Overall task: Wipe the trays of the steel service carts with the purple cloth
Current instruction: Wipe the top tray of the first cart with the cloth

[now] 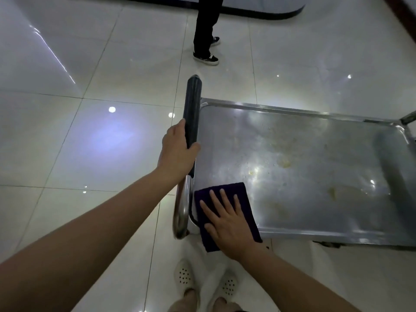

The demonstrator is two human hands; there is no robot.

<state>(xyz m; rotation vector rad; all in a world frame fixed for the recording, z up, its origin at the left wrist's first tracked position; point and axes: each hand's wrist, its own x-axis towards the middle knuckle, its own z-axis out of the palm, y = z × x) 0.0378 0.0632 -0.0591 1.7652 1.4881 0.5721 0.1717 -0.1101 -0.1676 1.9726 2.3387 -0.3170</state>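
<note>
Glossy pale floor tiles [94, 140] fill the left half of the view, with broad open room on that side and ceiling lights mirrored in them. Left of centre, the left hand [176, 152] wraps its fingers and thumb round the dark sleeve of the cart handle [191, 122], which runs along the short left end of the steel tray [315, 234]; below the sleeve the bare steel tube [181, 212] bends down at the near left corner. Just beside that bend, the purple cloth [238, 194] lies on the tray's near left corner, its near part hanging over the front rim. The right hand [227, 224] presses flat on the cloth, fingers straight and slightly spread. Rightward, the tray's raised rim frames a dull surface carrying yellowish smears [284, 163], and the far right end is partly cut by the frame edge. Beyond the cart, well apart from it, a second person's dark trouser legs and sneakers [206, 56] stand on open tile. White perforated clogs [184, 274] show below the tray's near edge.
</note>
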